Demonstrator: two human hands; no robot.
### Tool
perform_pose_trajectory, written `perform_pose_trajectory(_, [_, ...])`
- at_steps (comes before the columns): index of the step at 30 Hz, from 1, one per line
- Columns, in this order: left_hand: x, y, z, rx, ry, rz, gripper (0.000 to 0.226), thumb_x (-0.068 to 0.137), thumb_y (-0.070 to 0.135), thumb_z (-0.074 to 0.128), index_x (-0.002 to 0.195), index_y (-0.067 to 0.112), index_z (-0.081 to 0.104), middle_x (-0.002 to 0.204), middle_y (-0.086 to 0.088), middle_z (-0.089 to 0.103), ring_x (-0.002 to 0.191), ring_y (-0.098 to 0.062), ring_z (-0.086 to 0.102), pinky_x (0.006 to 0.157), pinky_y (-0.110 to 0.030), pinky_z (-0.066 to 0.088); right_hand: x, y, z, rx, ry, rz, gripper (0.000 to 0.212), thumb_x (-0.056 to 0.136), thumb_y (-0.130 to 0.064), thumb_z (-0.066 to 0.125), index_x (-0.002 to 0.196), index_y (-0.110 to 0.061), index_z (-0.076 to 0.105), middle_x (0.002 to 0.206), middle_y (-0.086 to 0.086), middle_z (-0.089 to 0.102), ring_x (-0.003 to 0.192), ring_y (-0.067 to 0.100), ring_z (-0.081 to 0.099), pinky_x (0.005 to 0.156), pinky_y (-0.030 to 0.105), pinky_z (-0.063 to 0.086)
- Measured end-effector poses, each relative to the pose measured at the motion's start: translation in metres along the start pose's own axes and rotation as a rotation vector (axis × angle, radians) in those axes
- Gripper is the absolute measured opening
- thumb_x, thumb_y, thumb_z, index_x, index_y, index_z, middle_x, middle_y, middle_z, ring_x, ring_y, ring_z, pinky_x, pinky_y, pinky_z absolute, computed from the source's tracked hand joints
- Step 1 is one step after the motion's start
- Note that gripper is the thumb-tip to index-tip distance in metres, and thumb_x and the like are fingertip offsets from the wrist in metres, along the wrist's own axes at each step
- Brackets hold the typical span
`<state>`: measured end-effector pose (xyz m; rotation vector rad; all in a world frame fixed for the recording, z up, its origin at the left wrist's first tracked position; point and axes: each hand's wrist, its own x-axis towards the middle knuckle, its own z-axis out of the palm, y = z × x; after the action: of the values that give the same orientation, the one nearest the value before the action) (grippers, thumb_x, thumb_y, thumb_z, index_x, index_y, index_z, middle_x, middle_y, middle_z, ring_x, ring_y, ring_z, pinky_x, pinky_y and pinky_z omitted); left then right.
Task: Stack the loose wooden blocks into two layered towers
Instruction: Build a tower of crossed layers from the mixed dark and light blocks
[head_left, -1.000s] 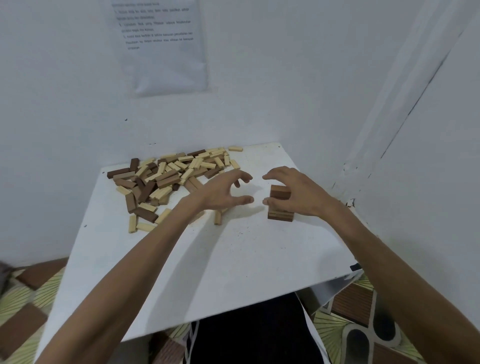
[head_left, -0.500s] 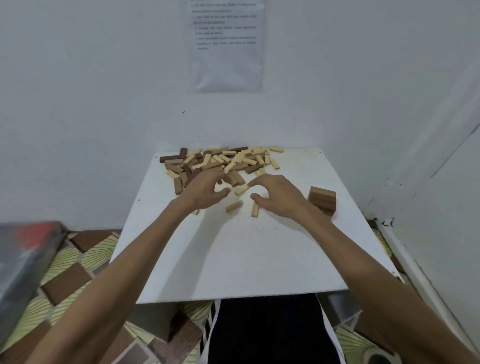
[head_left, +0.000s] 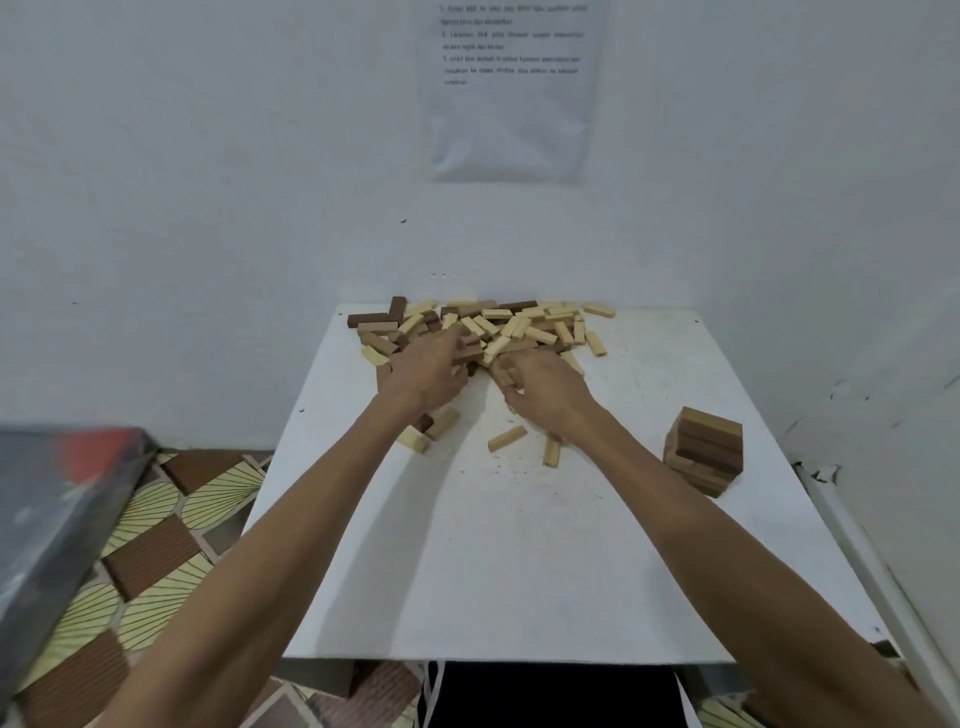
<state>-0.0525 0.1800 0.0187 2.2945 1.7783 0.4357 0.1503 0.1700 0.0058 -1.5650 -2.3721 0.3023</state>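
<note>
Two hands, left hand (head_left: 428, 371) and right hand (head_left: 543, 387), curl into the loose light-and-dark wooden block pile (head_left: 519, 325), probably gathering for the squat brown block tower (head_left: 704, 449); grip unclear.

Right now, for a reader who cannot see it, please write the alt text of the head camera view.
The left hand and the right hand reach into a pile of loose wooden blocks at the far side of a white table. A short tower of brown blocks stands near the table's right edge, apart from both hands.
</note>
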Motion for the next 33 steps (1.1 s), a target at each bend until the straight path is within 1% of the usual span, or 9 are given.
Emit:
perform_pose_trajectory(4, [0.013,-0.003,0.009,0.044,0.007,-0.054,0.054,0.095,0.017,0.063,0.144,0.016,0.042,0.131,-0.008,0.059,0.12,-0.03,0.054,0.086,-0.048,0.053,0.018,0.005,0.016,-0.029,0.037,0.037,0.019,0.099,-0.023,0.058,0.091,-0.008,0.065,0.105,0.005,0.06,0.093,0.023,0.058,0.061,0.032,0.041])
perform_pose_trajectory(10, [0.022,-0.01,0.02,0.044,0.019,0.014,0.051,0.09,0.011,0.066,0.137,0.01,0.048,0.132,-0.011,0.058,0.12,-0.03,0.052,0.088,-0.047,0.052,0.027,0.001,0.028,0.068,0.066,0.12,0.017,0.089,-0.015,0.07,0.075,-0.01,0.061,0.104,0.002,0.058,0.086,0.02,0.058,0.068,0.038,0.054])
perform_pose_trajectory(13, [0.02,-0.011,0.024,-0.037,0.051,0.037,0.043,0.091,0.013,0.069,0.131,0.008,0.053,0.127,-0.013,0.06,0.116,-0.03,0.055,0.09,-0.044,0.051,0.026,0.003,0.033,0.098,0.114,0.153,0.008,0.084,-0.004,0.07,0.088,-0.007,0.064,0.107,0.006,0.059,0.09,0.024,0.061,0.072,0.042,0.056])
perform_pose_trajectory(18, [0.006,-0.006,0.022,-0.074,0.061,0.059,0.049,0.086,0.007,0.071,0.132,0.009,0.054,0.119,-0.011,0.064,0.109,-0.029,0.058,0.073,-0.033,0.04,0.005,0.005,0.03,0.151,0.169,0.159,0.051,0.079,-0.002,0.074,0.127,-0.011,0.058,0.131,0.006,0.053,0.099,0.026,0.06,0.076,0.038,0.052])
perform_pose_trajectory(22, [-0.017,0.001,0.018,-0.151,0.099,0.097,0.062,0.08,0.004,0.071,0.139,0.012,0.053,0.118,-0.004,0.067,0.105,-0.025,0.063,0.085,-0.038,0.053,-0.026,-0.001,0.016,0.163,0.196,0.11,0.064,0.077,0.001,0.072,0.135,-0.017,0.053,0.135,0.003,0.047,0.101,0.028,0.059,0.071,0.033,0.047])
perform_pose_trajectory(24, [-0.034,0.008,0.016,-0.197,0.129,0.111,0.05,0.083,0.008,0.073,0.131,0.01,0.058,0.113,-0.004,0.068,0.098,-0.023,0.064,0.084,-0.037,0.055,-0.048,-0.006,0.01,0.192,0.191,0.102,0.065,0.08,-0.002,0.072,0.139,-0.017,0.049,0.139,0.004,0.046,0.106,0.029,0.059,0.074,0.031,0.045])
perform_pose_trajectory(28, [-0.084,0.024,0.024,-0.314,0.177,0.121,0.034,0.089,0.015,0.076,0.119,0.008,0.062,0.1,0.001,0.07,0.082,-0.011,0.062,0.075,-0.023,0.052,-0.103,-0.017,0.002,0.298,0.124,0.108,0.079,0.081,-0.005,0.072,0.15,-0.023,0.037,0.139,0.002,0.047,0.11,0.024,0.056,0.082,0.031,0.045])
perform_pose_trajectory(31, [-0.121,0.03,0.037,-0.363,0.169,0.112,0.036,0.09,0.016,0.076,0.122,0.012,0.061,0.101,0.005,0.069,0.082,-0.007,0.06,0.074,-0.012,0.047,-0.141,-0.022,0.007,0.347,0.065,0.091,0.087,0.079,-0.007,0.072,0.152,-0.03,0.03,0.134,-0.006,0.045,0.102,0.022,0.057,0.079,0.037,0.051])
perform_pose_trajectory(33, [-0.138,0.033,0.047,-0.376,0.16,0.09,0.035,0.09,0.015,0.075,0.122,0.014,0.061,0.103,0.007,0.068,0.086,-0.007,0.06,0.077,-0.013,0.047,-0.159,-0.023,0.014,0.331,0.021,0.067,0.09,0.08,-0.009,0.071,0.154,-0.031,0.025,0.133,-0.007,0.043,0.099,0.022,0.057,0.078,0.04,0.054])
